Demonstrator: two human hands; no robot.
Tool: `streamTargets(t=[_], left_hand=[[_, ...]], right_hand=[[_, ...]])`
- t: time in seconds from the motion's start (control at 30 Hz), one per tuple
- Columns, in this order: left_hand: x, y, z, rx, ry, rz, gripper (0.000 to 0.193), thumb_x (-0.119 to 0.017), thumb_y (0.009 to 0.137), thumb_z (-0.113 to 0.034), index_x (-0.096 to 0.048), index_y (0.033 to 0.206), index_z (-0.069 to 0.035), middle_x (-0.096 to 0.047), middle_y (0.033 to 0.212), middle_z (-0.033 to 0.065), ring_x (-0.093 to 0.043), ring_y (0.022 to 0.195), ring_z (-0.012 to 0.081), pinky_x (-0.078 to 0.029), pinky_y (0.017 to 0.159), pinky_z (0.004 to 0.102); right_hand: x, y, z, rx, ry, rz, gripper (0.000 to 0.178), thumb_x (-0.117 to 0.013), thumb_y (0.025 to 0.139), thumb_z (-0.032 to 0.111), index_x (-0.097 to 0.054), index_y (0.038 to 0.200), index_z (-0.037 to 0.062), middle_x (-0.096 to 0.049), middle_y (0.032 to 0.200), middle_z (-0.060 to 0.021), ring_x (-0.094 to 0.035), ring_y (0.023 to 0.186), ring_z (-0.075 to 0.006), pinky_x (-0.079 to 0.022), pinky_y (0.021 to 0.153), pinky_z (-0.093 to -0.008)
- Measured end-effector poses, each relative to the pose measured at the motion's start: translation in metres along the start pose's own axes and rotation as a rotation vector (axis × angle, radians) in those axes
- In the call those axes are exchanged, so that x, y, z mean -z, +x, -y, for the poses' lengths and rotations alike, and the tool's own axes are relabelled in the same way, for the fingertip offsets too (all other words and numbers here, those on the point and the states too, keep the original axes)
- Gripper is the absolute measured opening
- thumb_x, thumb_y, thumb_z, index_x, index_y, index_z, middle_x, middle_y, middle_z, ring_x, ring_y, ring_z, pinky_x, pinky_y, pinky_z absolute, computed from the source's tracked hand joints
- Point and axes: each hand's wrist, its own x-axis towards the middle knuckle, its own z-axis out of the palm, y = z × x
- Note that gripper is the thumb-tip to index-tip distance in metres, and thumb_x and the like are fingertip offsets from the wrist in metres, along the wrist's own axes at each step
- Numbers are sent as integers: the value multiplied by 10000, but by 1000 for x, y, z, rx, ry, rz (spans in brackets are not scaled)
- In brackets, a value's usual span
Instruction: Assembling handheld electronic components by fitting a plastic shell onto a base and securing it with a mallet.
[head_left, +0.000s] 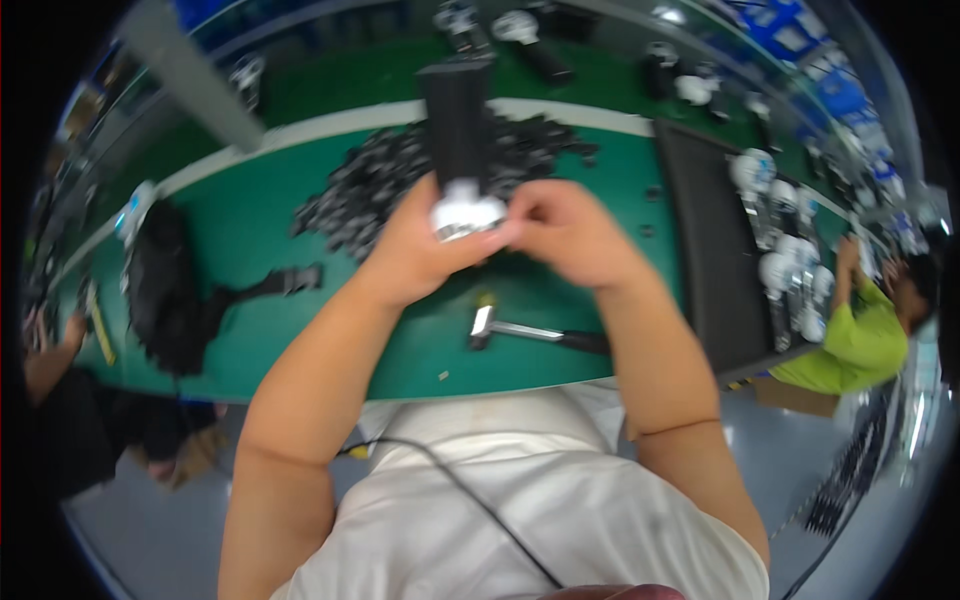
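Observation:
My left hand (410,248) is wrapped around a long black device with a rounded white end (458,130), whose white end points toward me. At the side of that white end, my right hand (572,232) is closed in a pinch, its thumb and fingertips against it. Blur and the fingers hide whether a small part is between them. Behind the device spreads a heap of small black pieces (365,185). Nearer to me than both hands, a hammer (530,330) with a metal head and dark grip lies on the green tabletop (420,370).
A black bundle with a strap (168,290) lies at the left. Along the right runs a dark tray (712,240), with several white-headed devices (795,270) beside it. A person in yellow-green (850,340) works at far right, another person (70,420) at far left.

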Motion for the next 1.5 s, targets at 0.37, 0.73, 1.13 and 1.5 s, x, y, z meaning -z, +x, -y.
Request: streamTargets(t=[0.37,0.73,1.13,1.5], left_hand=[[24,8,14,-109,-373,7,549,-760,865,-162,-529,1343,-20,-647,1188,177,-671,990,274,-548,614,296],[18,10,21,-162,-656,197,506,-712,1009,-332,-538,1381,-35,-696,1142,208,-720,998,289,-564,637,310],[14,7,4,-110,-541,59,678,-555,999,-667,-589,1246,-36,-714,980,150,-735,818,218,-508,498,267],[17,9,9,-42,-434,27,691,-543,1012,-648,-592,1257,-5,-719,975,175,-740,835,240,-501,488,258]], right_hand=[[-20,-45,18,91,-940,-78,254,-811,868,287,-684,905,70,-692,834,-75,-628,729,-256,-516,682,-368],[-40,-114,17,1,-920,-174,154,-563,1001,108,-627,1124,41,-660,887,-80,-603,739,-246,-498,672,-371],[-58,-55,21,504,-923,-299,214,-436,1060,183,-607,1112,66,-545,705,-13,-456,612,-140,-376,571,-293],[-56,-68,28,528,-452,-127,122,-590,1001,189,-616,1017,71,-650,812,-80,-569,675,-243,-454,629,-358]])
